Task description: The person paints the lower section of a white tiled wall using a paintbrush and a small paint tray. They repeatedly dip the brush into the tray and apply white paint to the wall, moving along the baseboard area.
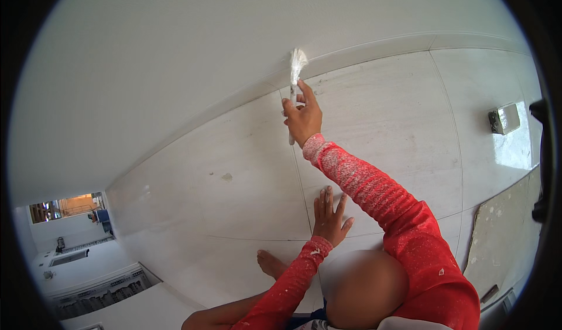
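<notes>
A paintbrush with white bristles [298,61] is in my right hand [304,118], its long handle running back below the fingers. The bristles fan out at the bottom of the white wall [175,57], just by the top of the skirting [369,53]; whether they touch it is hard to tell. My left hand [329,220] rests palm down on the tiled floor [246,154], fingers spread, with nothing in it. Both red sleeves are speckled with white.
A small paint-stained container [505,119] stands on the floor at the right. A spotted flat board [496,224] lies at the lower right. My bare foot [271,263] is on the tiles near my left forearm. A blue container [103,216] stands at the far left.
</notes>
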